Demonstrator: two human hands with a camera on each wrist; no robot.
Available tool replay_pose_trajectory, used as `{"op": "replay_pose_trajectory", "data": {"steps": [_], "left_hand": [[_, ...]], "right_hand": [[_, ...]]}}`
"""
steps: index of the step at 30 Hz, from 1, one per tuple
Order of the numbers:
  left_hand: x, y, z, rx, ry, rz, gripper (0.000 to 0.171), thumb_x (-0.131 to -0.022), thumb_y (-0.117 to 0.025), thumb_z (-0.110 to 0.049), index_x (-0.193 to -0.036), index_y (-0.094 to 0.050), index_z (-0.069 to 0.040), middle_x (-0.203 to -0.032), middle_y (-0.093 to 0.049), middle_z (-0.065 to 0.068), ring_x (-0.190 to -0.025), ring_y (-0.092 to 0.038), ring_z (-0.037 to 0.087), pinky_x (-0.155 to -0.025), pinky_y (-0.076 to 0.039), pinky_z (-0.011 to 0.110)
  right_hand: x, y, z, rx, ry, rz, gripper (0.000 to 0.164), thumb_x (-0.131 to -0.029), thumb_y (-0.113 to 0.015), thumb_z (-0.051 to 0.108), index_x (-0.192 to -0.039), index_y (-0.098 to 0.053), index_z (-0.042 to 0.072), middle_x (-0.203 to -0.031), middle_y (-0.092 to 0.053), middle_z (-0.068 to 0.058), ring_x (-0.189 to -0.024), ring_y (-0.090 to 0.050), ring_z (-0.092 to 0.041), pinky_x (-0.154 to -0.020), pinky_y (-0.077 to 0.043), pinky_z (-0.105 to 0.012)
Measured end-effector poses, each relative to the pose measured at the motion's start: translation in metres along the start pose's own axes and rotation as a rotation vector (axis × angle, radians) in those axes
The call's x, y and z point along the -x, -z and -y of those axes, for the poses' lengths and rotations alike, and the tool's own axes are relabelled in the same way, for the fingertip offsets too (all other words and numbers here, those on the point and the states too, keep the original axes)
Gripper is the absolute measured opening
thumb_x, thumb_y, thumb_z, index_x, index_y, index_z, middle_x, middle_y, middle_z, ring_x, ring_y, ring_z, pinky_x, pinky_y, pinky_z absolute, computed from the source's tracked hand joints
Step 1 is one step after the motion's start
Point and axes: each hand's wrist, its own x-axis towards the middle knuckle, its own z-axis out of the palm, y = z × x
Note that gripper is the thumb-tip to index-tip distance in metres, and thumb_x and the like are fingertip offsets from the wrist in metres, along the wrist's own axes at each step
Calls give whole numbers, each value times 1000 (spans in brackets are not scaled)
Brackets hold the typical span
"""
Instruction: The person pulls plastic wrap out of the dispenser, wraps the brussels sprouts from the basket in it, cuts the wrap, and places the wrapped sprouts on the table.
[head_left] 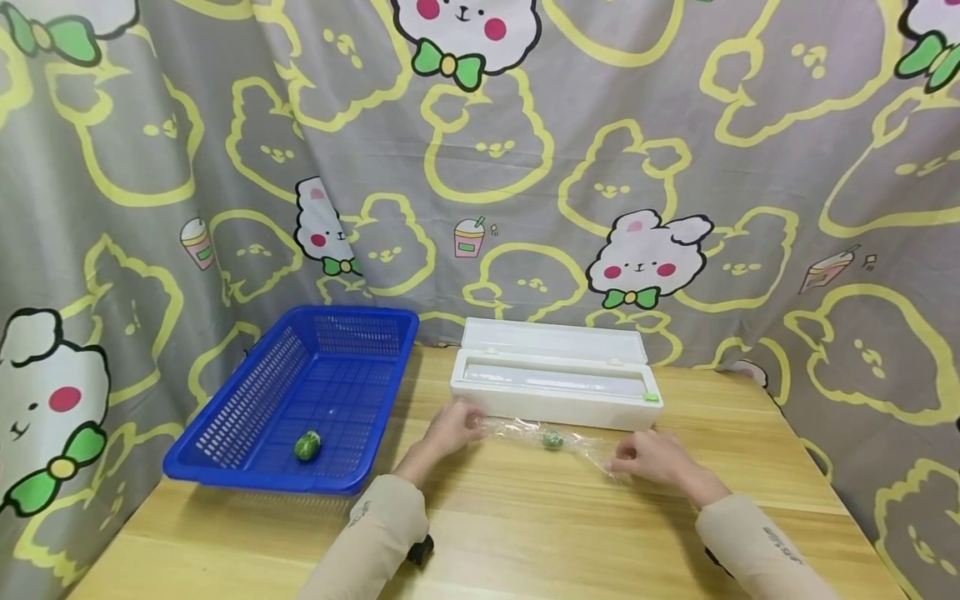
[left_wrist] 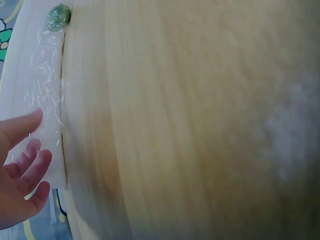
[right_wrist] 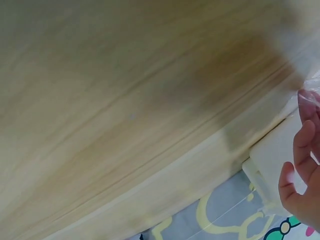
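Clear cling film (head_left: 513, 428) stretches, crumpled, between the two hands, wrapped round a small green vegetable (head_left: 552, 439) that looks like a Brussels sprout. At the film's left end is my left hand (head_left: 454, 427); in the left wrist view its thumb (left_wrist: 25, 127) stands apart from the loosely bent fingers. My right hand (head_left: 658, 458) pinches the film's right end, and its fingertips touch film in the right wrist view. Just behind the film stands a white cling film box (head_left: 555, 408) with its lid raised.
A blue plastic basket (head_left: 375, 400) stands on the left, with another small green vegetable (head_left: 307, 446) inside. On the box's right rim sits a bright green piece (head_left: 651, 397). A patterned curtain (head_left: 525, 167) hangs behind the wooden table (head_left: 540, 533).
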Motion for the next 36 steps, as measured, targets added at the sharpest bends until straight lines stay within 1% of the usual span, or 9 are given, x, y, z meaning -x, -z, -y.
{"op": "replay_pose_trajectory", "data": {"steps": [5, 8, 12, 15, 18, 22, 26, 32, 36], "left_hand": [[-1, -2, -1, -82, 17, -4, 22, -72, -71, -6, -94, -68, -4, -91, -62, 8, -81, -56, 21, -72, -47, 36], [-1, -2, -2, -134, 41, -5, 17, -75, -70, -9, -92, -69, -8, -87, -61, 5, -78, -56, 19, -69, -46, 34], [0, -1, -3, -186, 54, -14, 9, -74, -70, -11, -83, -69, -11, -78, -56, 0, -72, -53, 16, -63, -44, 31], [1, -1, -4, -212, 65, -16, 5, -72, -71, -11, -75, -69, -14, -73, -54, -3, -68, -51, 13, -59, -41, 28], [1, -1, -5, -234, 90, 0, 5, -72, -72, -13, -71, -69, -16, -73, -58, -4, -68, -53, 12, -59, -42, 28], [0, -2, -7, -254, 127, 24, 5, -73, -74, -16, -72, -69, -17, -75, -64, -5, -72, -56, 14, -63, -45, 31], [0, -2, -8, -274, 157, 40, 7, -73, -75, -17, -71, -68, -18, -75, -65, -5, -76, -57, 16, -64, -45, 33], [-1, -4, -10, -279, 178, 75, 7, -74, -74, -17, -70, -68, -17, -75, -65, -6, -73, -58, 14, -61, -45, 32], [-1, -4, -11, -260, 176, 90, 6, -73, -74, -16, -71, -68, -17, -73, -65, -5, -72, -58, 14, -59, -44, 31]], "right_hand": [[-2, -4, 0, 64, 7, -17, 41, -78, -67, 38, -53, -39, 23, -48, -27, 16, -46, -25, -1, -52, -19, -25], [-4, -5, 0, 98, 14, -33, 32, -77, -68, 31, -55, -47, 23, -50, -34, 16, -48, -29, -2, -51, -22, -25], [-7, -6, 1, 118, -1, -52, 11, -77, -69, 24, -68, -64, 22, -60, -53, 14, -52, -39, -3, -50, -30, -26], [-8, -7, 1, 128, -15, -72, 6, -78, -68, 21, -72, -67, 19, -67, -61, 10, -54, -45, -5, -51, -34, -29], [-9, -9, 1, 158, -19, -102, 7, -78, -67, 17, -71, -67, 18, -68, -61, 7, -56, -49, -8, -49, -36, -30], [-11, -12, 0, 207, -34, -144, 14, -79, -65, 11, -67, -64, 17, -67, -51, 3, -54, -45, -11, -45, -34, -30], [-11, -13, 1, 235, -61, -171, 11, -78, -65, 9, -70, -66, 15, -72, -46, 0, -55, -45, -13, -44, -37, -30], [-11, -13, 1, 169, -105, -117, 7, -79, -66, 10, -73, -65, 13, -74, -56, 0, -61, -52, -14, -49, -42, -35], [-12, -13, -2, 104, -101, -80, 7, -79, -66, 10, -76, -61, 12, -73, -59, 2, -64, -52, -12, -52, -43, -34]]}}
